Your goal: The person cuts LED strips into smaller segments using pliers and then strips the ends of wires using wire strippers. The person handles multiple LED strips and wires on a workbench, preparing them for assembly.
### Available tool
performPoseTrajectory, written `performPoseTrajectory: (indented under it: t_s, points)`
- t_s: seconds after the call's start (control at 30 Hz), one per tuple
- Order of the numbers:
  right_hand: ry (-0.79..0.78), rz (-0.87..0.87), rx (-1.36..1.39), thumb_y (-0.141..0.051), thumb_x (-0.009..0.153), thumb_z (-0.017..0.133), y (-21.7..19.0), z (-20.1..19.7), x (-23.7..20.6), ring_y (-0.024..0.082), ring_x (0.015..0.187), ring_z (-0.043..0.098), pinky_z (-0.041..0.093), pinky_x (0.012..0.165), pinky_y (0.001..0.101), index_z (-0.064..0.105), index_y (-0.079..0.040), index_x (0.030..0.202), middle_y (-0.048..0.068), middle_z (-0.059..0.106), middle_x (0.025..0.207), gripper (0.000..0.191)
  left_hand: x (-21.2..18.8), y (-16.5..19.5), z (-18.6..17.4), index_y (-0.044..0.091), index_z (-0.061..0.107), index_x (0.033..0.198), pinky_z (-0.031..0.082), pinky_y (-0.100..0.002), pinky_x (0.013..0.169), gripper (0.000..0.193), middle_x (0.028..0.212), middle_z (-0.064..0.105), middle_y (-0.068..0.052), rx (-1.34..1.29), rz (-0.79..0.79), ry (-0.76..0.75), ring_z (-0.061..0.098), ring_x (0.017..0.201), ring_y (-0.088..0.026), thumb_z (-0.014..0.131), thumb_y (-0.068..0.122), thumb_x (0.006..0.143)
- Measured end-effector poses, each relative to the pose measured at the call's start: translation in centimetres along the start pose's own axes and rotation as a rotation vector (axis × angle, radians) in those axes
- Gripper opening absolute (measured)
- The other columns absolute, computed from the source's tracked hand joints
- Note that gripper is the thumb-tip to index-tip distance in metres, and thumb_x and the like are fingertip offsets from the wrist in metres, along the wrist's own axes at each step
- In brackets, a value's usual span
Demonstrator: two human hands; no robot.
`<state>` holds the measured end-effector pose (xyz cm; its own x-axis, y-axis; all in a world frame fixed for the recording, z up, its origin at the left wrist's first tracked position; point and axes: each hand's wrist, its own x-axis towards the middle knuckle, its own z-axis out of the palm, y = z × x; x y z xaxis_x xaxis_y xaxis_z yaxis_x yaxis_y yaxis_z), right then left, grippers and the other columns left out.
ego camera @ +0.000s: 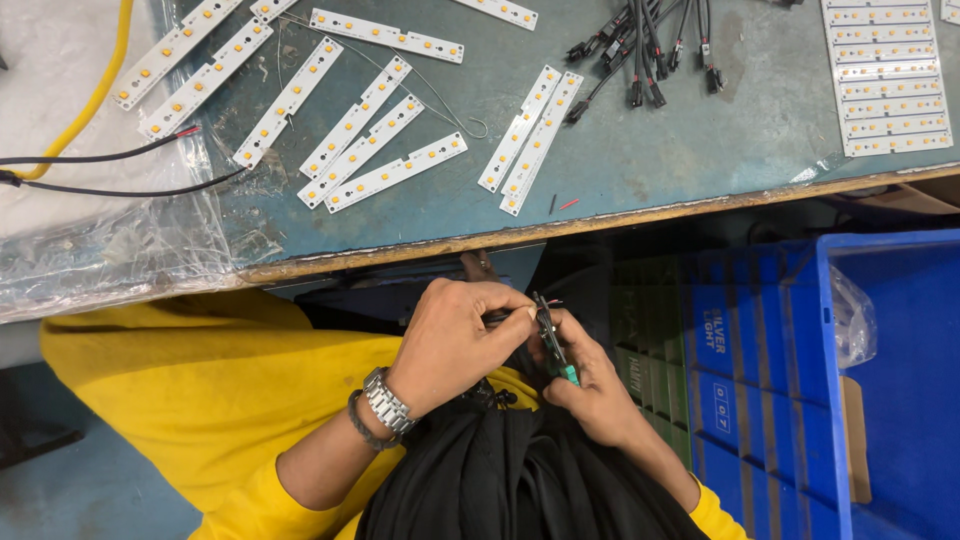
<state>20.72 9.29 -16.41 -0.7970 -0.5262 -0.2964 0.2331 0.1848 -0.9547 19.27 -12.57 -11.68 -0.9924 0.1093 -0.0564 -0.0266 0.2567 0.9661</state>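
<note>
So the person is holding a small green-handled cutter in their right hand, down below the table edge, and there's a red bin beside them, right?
Not quite: the bin is blue, not red. The rest holds. The head view shows the right hand gripping the small green-handled cutter below the table edge, with the left hand pinching thin wires at its tip.

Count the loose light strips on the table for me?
11 light strips: three at the table's top-left corner, two along the top edge, four slanted mid-table, two side by side right of those. More may lie beyond the frame.
</note>
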Motion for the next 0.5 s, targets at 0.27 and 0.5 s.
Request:
performPoseTrajectory:
  t_s: [0.27,0.5]
  points:
    - [-0.057,0.010,0.005,-0.003,0.061,0.055,-0.7,-0.3,0.2,0.016,0.129,0.048,0.032,0.112,0.0283,0.046,-0.003,0.139,0.005,0.055,0.127,0.078,0.9,-0.3,-0.7,0.009,0.081,0.088,0.048,-0.030,0.049,0.022,0.065,0.074,-0.007,0.097,0.007,-0.101,0.065,0.047,-0.017,0.066,0.025,0.084]
    - [0.000,-0.028,0.026,-0.005,0.061,0.058,-1.3,-0.7,0.2,0.019,0.106,0.051,0.042,0.099,0.0295,0.053,-0.001,0.129,0.005,0.052,0.109,0.068,1.7,2.3,-1.3,0.009,0.080,0.082,0.042,-0.030,0.044,0.023,0.062,0.073,-0.003,0.036,0.013,-0.127,0.058,0.041,-0.015,0.063,0.025,0.083]
